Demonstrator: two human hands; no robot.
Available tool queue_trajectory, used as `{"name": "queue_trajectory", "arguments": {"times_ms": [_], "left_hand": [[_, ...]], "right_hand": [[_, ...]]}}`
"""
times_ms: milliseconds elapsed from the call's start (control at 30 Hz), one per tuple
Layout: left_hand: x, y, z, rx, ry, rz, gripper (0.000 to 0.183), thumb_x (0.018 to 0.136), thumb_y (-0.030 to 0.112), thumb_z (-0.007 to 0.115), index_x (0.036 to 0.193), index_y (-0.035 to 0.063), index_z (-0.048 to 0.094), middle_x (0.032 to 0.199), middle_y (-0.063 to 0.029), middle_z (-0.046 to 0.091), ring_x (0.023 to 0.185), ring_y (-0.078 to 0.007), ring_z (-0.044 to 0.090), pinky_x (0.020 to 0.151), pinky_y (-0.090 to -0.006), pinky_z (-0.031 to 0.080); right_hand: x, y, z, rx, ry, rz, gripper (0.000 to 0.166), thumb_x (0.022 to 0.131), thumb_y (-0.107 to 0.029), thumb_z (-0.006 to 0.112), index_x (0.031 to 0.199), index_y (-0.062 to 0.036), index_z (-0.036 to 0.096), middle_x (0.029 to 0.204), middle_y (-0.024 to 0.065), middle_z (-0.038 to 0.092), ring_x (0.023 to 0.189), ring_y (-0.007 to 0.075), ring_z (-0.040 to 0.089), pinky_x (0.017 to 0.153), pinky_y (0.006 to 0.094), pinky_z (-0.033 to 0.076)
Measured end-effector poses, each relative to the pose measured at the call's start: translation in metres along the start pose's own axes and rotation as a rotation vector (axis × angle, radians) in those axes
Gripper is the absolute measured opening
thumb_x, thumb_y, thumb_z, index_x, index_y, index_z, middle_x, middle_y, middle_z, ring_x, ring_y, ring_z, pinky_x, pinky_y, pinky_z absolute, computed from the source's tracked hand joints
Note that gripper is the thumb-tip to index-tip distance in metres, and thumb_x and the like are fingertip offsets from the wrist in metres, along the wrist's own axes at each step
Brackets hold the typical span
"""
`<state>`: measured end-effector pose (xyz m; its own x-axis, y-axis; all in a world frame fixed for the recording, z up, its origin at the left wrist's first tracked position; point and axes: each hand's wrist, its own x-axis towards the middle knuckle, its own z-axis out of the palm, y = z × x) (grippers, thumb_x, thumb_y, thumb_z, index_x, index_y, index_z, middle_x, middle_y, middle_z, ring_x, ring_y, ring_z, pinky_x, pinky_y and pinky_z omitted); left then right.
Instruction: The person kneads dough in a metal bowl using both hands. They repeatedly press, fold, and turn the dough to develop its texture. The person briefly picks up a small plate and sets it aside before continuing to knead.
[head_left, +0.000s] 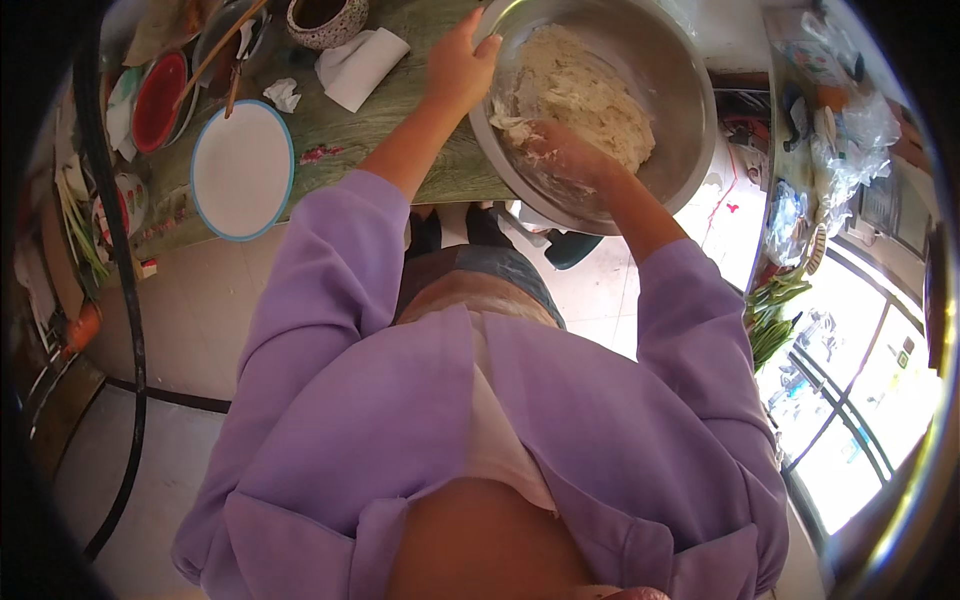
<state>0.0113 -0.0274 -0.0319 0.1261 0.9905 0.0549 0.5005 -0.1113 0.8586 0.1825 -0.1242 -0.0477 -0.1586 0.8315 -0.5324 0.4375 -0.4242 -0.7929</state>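
Observation:
A large steel bowl stands at the table's right end and holds a rough mass of pale dough. My left hand grips the bowl's left rim, thumb and fingertips over the edge. Inside the bowl, my right hand lies against the dough's lower left side, with sticky dough on its fingers. Those fingers are partly hidden by dough, so how far they are closed does not show.
On the green wooden table are a blue-rimmed white plate, a paper roll, crumpled tissue, a speckled pot and a red-covered dish. Plastic bags and green vegetables lie at right.

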Motion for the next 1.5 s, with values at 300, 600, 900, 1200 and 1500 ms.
{"name": "queue_trajectory", "arguments": {"times_ms": [300,600,900,1200,1500], "left_hand": [[-0.094,0.006,-0.037,-0.173,-0.104,-0.204,0.042,0.083,0.027,0.051,0.114,0.0004,0.04,0.106,-0.0196,0.052,0.1,-0.0298,0.051,0.083,-0.0369,0.04],[0.028,0.0,-0.044,0.32,-0.154,-0.008,0.055,0.081,0.038,0.052,0.118,0.001,0.037,0.103,-0.0209,0.055,0.094,-0.0327,0.054,0.08,-0.0386,0.042],[0.021,0.001,-0.029,0.283,-0.051,-0.06,0.038,0.077,0.024,0.057,0.11,0.0089,0.045,0.096,-0.0171,0.058,0.088,-0.0332,0.056,0.073,-0.0403,0.044],[0.023,-0.013,-0.023,0.3,0.001,0.087,0.047,0.077,0.02,0.055,0.121,0.0118,0.04,0.092,-0.0189,0.058,0.085,-0.0349,0.056,0.072,-0.0413,0.044],[0.028,0.003,-0.037,0.177,-0.242,0.038,0.06,0.074,0.013,0.052,0.129,0.0091,0.03,0.099,-0.0257,0.054,0.089,-0.0388,0.053,0.077,-0.0424,0.043]], "right_hand": [[-0.037,-0.003,-0.095,-0.156,0.528,-0.198,0.017,0.062,-0.001,0.054,0.078,0.0007,0.06,0.071,0.0121,0.06,0.065,0.0201,0.058,0.058,0.0303,0.045],[-0.005,-0.041,-0.106,-0.676,0.632,-0.11,0.028,0.075,-0.027,0.053,0.082,-0.0013,0.061,0.08,0.0197,0.059,0.079,0.0321,0.058,0.069,0.0397,0.044],[-0.017,-0.012,-0.075,0.109,-0.052,0.506,0.031,0.086,-0.023,0.042,0.109,-0.003,0.046,0.096,0.0142,0.052,0.083,0.0254,0.058,0.066,0.0371,0.052],[-0.036,0.002,-0.066,-0.578,-0.222,-0.065,0.025,0.074,-0.017,0.054,0.092,-0.0006,0.059,0.082,0.016,0.06,0.069,0.0265,0.06,0.06,0.0355,0.048],[0.095,0.092,-0.112,-1.217,-0.358,-0.042,0.018,0.061,-0.016,0.056,0.07,-0.0022,0.063,0.075,0.017,0.06,0.069,0.0307,0.057,0.061,0.0382,0.045]]}}
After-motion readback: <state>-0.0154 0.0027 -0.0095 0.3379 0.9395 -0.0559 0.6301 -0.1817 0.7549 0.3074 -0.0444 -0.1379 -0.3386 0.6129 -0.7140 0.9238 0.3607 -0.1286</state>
